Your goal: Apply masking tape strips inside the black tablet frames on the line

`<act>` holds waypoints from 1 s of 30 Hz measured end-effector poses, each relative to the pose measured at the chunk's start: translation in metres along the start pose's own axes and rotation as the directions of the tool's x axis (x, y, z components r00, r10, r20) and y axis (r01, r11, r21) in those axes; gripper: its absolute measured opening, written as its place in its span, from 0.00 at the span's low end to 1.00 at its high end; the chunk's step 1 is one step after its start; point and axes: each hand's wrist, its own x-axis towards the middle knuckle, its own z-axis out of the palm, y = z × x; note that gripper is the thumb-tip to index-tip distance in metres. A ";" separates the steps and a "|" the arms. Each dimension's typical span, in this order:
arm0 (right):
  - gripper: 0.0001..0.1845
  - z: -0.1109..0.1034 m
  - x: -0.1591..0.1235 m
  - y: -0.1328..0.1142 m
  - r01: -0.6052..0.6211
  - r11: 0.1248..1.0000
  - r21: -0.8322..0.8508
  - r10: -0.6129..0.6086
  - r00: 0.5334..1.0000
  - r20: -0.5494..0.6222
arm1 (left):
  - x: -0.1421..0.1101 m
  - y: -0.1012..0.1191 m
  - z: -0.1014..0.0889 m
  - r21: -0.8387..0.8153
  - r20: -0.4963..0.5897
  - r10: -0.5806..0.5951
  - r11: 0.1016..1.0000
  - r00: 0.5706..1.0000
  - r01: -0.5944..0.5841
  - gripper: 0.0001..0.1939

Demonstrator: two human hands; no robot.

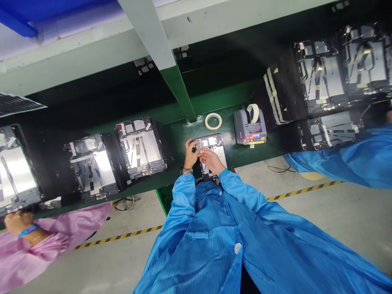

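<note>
An opened tablet-like device [211,141] with bare metal plates and dark flat cables lies on the green bench in front of me. Over its upper left corner, my left hand [191,154] is closed with bent fingers. My right hand [212,160] reaches across the device from the right, its thumb and fingers pinched beside the left fingertips. Whatever is between the fingers is too small to make out. Just behind the device lies a roll of pale tape [213,121]. To its right stands a grey tape dispenser [250,130] with another tape roll [253,113] on top.
Similar opened devices stand in stacks to the left [142,151] and the right [324,77]. A co-worker's hand [18,223] in a pink sleeve is at far left. Another person's blue sleeve [339,163] reaches in from the right. A green post [179,92] rises behind the bench.
</note>
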 end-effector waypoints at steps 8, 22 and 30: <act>0.14 0.003 0.001 -0.002 -0.011 0.998 0.068 0.012 1.000 -0.023 | -0.001 0.009 -0.005 0.222 -0.027 0.067 0.973 0.997 -0.060 0.12; 0.21 -0.003 -0.022 -0.022 0.086 0.787 -0.611 -0.194 0.974 -0.113 | 0.000 0.012 -0.009 0.324 0.011 0.043 0.945 0.999 -0.045 0.14; 0.30 -0.006 -0.004 -0.053 0.277 -0.312 -0.909 -0.135 0.934 0.331 | 0.001 0.008 -0.010 0.302 0.027 0.057 0.951 0.998 -0.062 0.14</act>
